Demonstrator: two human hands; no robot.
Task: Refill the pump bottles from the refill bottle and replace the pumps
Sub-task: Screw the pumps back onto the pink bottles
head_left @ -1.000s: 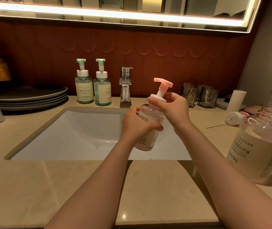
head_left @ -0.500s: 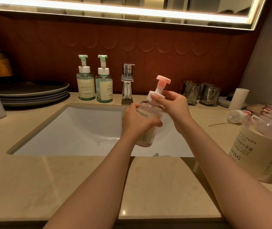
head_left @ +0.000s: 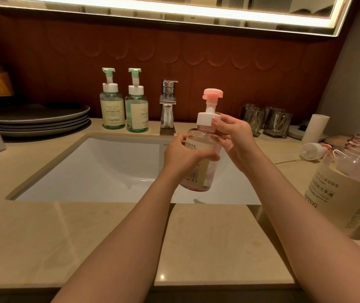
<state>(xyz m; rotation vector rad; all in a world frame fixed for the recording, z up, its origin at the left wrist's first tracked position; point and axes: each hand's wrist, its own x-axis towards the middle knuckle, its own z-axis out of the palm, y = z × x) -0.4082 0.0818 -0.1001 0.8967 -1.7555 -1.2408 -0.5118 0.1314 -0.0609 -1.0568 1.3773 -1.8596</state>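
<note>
Left hand point(head_left: 182, 157) grips one pink pump bottle point(head_left: 201, 173); right hand point(head_left: 234, 136) pinches its pump point(head_left: 207, 118). Two green pump bottles point(head_left: 111, 108) point(head_left: 137, 110), one refill bottle point(head_left: 347, 186) nearby.

The left green pump bottle point(head_left: 111, 110), upper centre-left of the frame, has a label reading "FRESH FOAM" and "YAPING", with a line of Chinese characters between. The second green pump bottle point(head_left: 136, 112) shows "YAPI", the rest turned away. The refill bottle point(head_left: 347, 193) at the right edge reads "CLOUDS", then Chinese characters, then "APING". The pink pump bottle point(head_left: 204, 171) in the middle carries Chinese characters and a barcode, with smaller print too small to read.
</note>
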